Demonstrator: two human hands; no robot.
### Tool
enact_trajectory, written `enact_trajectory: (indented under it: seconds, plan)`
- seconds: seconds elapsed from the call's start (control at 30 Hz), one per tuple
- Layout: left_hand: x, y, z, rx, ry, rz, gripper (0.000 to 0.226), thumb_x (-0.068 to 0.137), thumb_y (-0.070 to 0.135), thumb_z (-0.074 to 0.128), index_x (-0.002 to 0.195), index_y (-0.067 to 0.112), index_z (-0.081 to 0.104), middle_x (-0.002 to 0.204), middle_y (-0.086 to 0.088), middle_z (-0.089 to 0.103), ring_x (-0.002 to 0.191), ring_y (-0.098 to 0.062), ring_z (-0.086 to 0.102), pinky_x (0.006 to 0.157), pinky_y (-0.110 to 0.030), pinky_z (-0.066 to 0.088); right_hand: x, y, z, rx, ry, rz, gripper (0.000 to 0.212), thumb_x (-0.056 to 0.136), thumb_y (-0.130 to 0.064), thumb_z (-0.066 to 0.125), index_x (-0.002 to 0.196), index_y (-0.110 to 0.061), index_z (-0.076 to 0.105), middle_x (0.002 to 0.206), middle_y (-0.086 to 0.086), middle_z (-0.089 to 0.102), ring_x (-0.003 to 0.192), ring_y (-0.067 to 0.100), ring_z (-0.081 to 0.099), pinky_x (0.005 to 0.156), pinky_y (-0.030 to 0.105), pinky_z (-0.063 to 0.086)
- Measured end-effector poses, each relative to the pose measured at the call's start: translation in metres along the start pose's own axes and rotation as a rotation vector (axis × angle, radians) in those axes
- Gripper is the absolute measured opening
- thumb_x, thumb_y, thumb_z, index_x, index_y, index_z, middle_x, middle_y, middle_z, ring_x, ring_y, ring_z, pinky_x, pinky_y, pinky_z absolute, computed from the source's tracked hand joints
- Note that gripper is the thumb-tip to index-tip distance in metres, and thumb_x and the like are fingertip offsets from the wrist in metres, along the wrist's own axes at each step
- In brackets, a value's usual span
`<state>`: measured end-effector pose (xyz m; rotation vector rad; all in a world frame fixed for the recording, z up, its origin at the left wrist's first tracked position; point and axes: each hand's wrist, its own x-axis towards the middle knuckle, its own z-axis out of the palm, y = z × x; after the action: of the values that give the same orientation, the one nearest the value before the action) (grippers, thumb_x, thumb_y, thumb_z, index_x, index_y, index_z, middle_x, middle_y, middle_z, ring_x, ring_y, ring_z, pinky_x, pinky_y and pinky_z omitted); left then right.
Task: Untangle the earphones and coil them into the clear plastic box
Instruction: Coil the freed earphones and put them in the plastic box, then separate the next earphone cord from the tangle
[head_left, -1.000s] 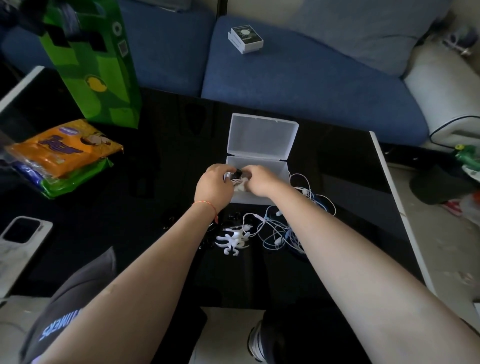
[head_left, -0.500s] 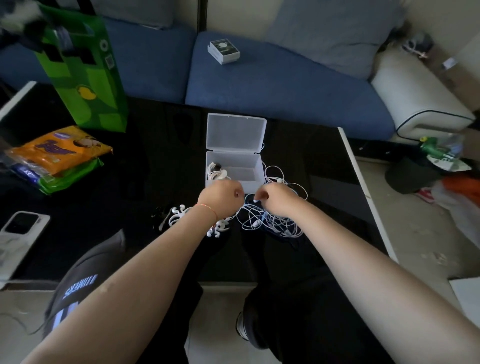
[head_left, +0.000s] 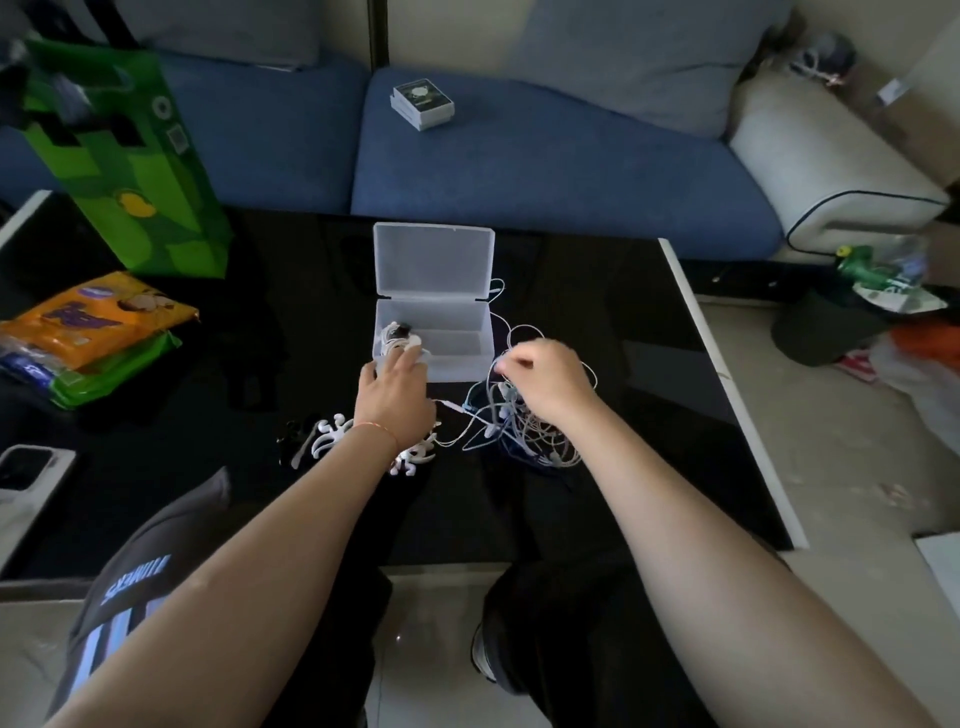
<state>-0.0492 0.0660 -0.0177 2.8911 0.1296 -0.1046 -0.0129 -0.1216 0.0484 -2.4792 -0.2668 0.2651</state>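
1. A blue sofa runs along the far side, with a small stack of boxed cards lying on its seat.
2. In front of it is a glossy black tabletop, seen from above by the person sitting at it.
3. A green paper bag stands at the tabletop's far left corner; near it lie orange and green snack packets, and a phone rests at the left edge.
4. A clear plastic box sits at the middle of the tabletop, its hinged lid standing open at the back. One coiled pair of earphones lies in its left compartment.
5. The left hand reaches to the box's near left corner, fingers straight and slightly spread, fingertips at the box's near edge beside the coiled pair; it holds nothing.
6. The right hand is just right of the box, fingers curled, pinching a white cable of the tangled earphones.
7. That tangle of white and blue cables lies on the tabletop to the right of the box and just in front of it, partly under the right hand.
8. Small white cable winders lie near the left wrist.
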Motion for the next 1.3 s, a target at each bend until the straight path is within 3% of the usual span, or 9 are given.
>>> enact_trajectory:
  seconds: [0.4,0.47,0.57,0.67,0.77,0.9,1.0,1.17,1.3]
  plan:
    - [-0.005,0.003,-0.018,-0.036,0.047,-0.071,0.052,0.083,0.018,0.058,0.134,0.017,0.051,0.154,-0.008,0.027,0.141,-0.031,0.023,0.111,-0.05,0.026,-0.006,-0.022,-0.036,0.258,0.129,-0.01,0.018,0.094,-0.025,0.061,0.085,-0.017,0.075,0.086,0.013,0.071,0.063,0.012,0.054,0.053,0.01,0.038]
    - [-0.009,0.019,-0.028,-0.352,0.113,0.086,0.052,0.085,0.015,0.06,0.136,0.022,0.054,0.146,-0.004,0.043,0.138,-0.026,0.036,0.115,-0.044,0.027,-0.007,-0.023,-0.036,0.273,0.065,-0.023,0.017,0.092,-0.028,0.063,0.085,-0.023,0.077,0.083,0.009,0.072,0.065,0.016,0.057,0.059,0.016,0.043]
    - [-0.02,0.046,-0.044,-0.956,-0.113,0.207,0.033,0.088,0.015,0.067,0.119,0.026,0.066,0.117,0.01,0.067,0.113,-0.007,0.059,0.099,-0.024,0.045,-0.012,-0.028,-0.037,0.31,0.014,-0.076,0.017,0.093,-0.027,0.063,0.087,-0.026,0.078,0.07,-0.011,0.067,0.058,-0.002,0.054,0.059,0.015,0.039]
    - [-0.025,0.053,-0.04,-0.892,-0.008,0.143,0.005,0.091,0.02,0.068,0.094,0.019,0.072,0.089,0.008,0.072,0.084,-0.005,0.065,0.082,-0.022,0.051,-0.013,-0.026,-0.041,0.18,0.066,-0.124,0.016,0.095,-0.02,0.062,0.097,-0.021,0.078,0.077,-0.018,0.065,0.067,-0.009,0.057,0.061,0.01,0.04]
    - [-0.02,0.039,-0.032,-0.916,0.128,-0.137,0.013,0.093,0.024,0.065,0.087,0.014,0.072,0.08,0.001,0.07,0.073,-0.011,0.062,0.079,-0.036,0.056,-0.01,-0.014,-0.043,-0.119,0.115,-0.102,0.025,0.095,-0.002,0.055,0.099,-0.018,0.073,0.099,-0.005,0.062,0.082,0.011,0.062,0.067,0.024,0.048]
    - [-0.017,0.034,-0.042,-1.097,0.249,-0.296,0.016,0.098,0.024,0.056,0.092,0.013,0.066,0.089,-0.001,0.072,0.089,-0.019,0.068,0.086,-0.042,0.057,-0.005,0.009,-0.035,-0.444,0.07,0.033,0.013,0.093,-0.002,0.06,0.098,-0.007,0.072,0.107,0.006,0.056,0.098,0.025,0.058,0.078,0.035,0.052]
    - [-0.02,0.043,-0.052,-1.37,0.15,-0.265,0.015,0.101,0.021,0.053,0.097,0.01,0.062,0.088,-0.002,0.076,0.093,-0.014,0.071,0.085,-0.032,0.056,0.001,0.025,-0.036,-0.434,0.067,0.19,0.014,0.094,-0.005,0.061,0.083,-0.004,0.069,0.084,0.008,0.064,0.07,0.024,0.062,0.059,0.033,0.052]
    - [-0.019,0.035,-0.043,-0.937,0.137,-0.106,0.005,0.091,0.019,0.067,0.088,0.015,0.069,0.077,-0.004,0.07,0.073,-0.01,0.062,0.073,-0.025,0.051,0.006,0.025,-0.047,0.195,0.272,0.197,0.025,0.1,-0.023,0.055,0.088,-0.01,0.073,0.076,0.0,0.068,0.073,0.025,0.067,0.074,0.046,0.059]
    - [-0.018,0.029,-0.028,-0.705,0.047,-0.08,0.007,0.087,0.012,0.07,0.083,0.017,0.071,0.081,0.004,0.069,0.081,-0.012,0.063,0.084,-0.032,0.055,-0.004,0.002,-0.059,0.261,0.693,-0.108,0.016,0.094,-0.022,0.067,0.085,-0.011,0.075,0.083,0.004,0.065,0.069,0.009,0.056,0.067,0.013,0.043]
